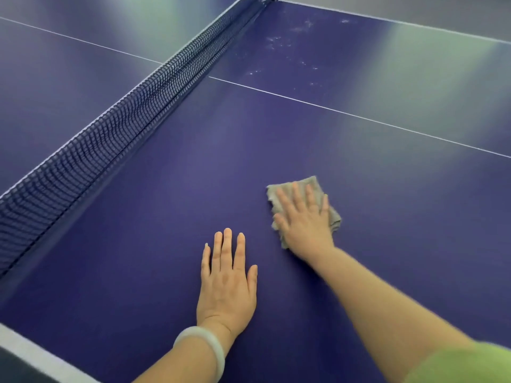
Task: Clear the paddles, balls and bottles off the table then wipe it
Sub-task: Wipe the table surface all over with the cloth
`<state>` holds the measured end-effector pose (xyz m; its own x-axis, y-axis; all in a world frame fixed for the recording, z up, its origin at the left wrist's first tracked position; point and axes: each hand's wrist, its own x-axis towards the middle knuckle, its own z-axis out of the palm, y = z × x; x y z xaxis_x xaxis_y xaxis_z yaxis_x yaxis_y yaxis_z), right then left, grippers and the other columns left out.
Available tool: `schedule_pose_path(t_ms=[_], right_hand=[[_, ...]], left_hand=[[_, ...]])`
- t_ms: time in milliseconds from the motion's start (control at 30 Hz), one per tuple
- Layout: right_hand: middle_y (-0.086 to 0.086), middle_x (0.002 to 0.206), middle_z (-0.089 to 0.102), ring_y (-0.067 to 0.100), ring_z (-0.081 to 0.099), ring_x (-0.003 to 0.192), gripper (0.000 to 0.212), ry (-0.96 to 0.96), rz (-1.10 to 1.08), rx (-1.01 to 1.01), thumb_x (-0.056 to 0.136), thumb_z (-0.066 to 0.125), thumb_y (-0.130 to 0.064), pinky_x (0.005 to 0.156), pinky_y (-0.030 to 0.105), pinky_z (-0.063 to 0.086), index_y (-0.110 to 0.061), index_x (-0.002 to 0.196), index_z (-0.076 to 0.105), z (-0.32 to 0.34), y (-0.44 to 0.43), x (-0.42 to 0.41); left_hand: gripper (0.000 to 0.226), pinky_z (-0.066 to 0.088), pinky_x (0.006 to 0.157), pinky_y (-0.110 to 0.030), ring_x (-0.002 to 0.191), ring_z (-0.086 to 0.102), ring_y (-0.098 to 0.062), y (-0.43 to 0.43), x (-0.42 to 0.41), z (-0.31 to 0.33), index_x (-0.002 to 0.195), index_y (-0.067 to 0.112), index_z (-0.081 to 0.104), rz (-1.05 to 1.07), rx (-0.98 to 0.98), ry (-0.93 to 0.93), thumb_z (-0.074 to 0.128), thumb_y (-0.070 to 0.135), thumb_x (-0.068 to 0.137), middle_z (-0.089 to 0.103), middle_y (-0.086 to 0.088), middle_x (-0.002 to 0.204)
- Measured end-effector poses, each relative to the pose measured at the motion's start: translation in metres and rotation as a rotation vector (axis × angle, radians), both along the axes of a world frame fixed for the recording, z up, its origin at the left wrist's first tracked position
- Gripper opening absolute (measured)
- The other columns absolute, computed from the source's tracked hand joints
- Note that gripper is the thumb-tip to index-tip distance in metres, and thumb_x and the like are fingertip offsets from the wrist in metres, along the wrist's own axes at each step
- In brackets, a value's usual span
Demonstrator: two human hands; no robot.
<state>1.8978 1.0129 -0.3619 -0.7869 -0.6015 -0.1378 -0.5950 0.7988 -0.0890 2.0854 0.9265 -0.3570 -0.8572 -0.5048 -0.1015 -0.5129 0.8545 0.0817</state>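
The blue table-tennis table (166, 211) fills the view. My right hand (304, 219) lies flat with straight fingers on a folded grey cloth (312, 183), pressing it to the tabletop right of centre. My left hand (226, 283) rests palm down on the bare surface closer to me, fingers straight and together, a pale bangle on its wrist. I see no paddles, balls or bottles on the part of the table in view.
The dark net (132, 106) runs diagonally from the lower left to the top centre. Whitish smudges (287, 51) mark the surface beyond the white centre line (359, 116). The table's white edge line (33, 352) is at the lower left.
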Motion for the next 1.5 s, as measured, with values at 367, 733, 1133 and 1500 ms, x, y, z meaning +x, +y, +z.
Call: schedule_pose_path(t_ms=[367, 733, 1133, 1500], right_hand=[[0.006, 0.164, -0.004, 0.031, -0.007, 0.15, 0.061, -0.019, -0.782, 0.053, 0.101, 0.02, -0.047, 0.117, 0.059, -0.003, -0.027, 0.157, 0.003, 0.003, 0.16, 0.051], [0.008, 0.161, 0.021, 0.033, 0.01, 0.15, 0.061, 0.091, 0.013, 0.033, 0.096, 0.027, -0.042, 0.116, 0.061, 0.015, -0.025, 0.155, 0.023, -0.006, 0.103, 0.14], [0.007, 0.164, -0.003, 0.031, -0.006, 0.15, 0.063, 0.05, -0.406, 0.023, 0.101, 0.023, -0.046, 0.117, 0.057, -0.01, -0.026, 0.156, 0.0, -0.005, 0.09, 0.137], [0.004, 0.162, -0.016, 0.03, -0.02, 0.148, 0.063, -0.061, -0.345, 0.004, 0.101, 0.013, -0.05, 0.116, 0.059, -0.01, -0.028, 0.151, -0.019, 0.004, 0.034, 0.155]], left_hand=[[0.066, 0.003, 0.122, -0.048, 0.151, -0.005, -0.027, -0.002, 0.001, -0.008, 0.156, 0.016, 0.0, 0.001, 0.012, -0.008, -0.007, 0.045, 0.097, 0.0, -0.011, 0.163], [0.057, -0.002, 0.123, -0.04, 0.151, -0.005, -0.021, -0.008, 0.009, -0.005, 0.156, 0.018, 0.007, -0.029, 0.123, 0.101, 0.019, 0.031, 0.102, 0.003, -0.005, 0.164], [0.058, -0.005, 0.122, -0.031, 0.15, -0.004, -0.014, -0.014, 0.011, 0.008, 0.154, 0.019, 0.019, -0.01, 0.379, 0.203, 0.042, 0.022, 0.1, 0.007, 0.002, 0.163], [0.066, 0.02, 0.12, -0.047, 0.149, 0.016, -0.029, -0.001, 0.134, 0.004, 0.153, 0.009, 0.022, 0.217, 0.062, 0.022, 0.008, 0.045, 0.099, 0.022, -0.012, 0.16]])
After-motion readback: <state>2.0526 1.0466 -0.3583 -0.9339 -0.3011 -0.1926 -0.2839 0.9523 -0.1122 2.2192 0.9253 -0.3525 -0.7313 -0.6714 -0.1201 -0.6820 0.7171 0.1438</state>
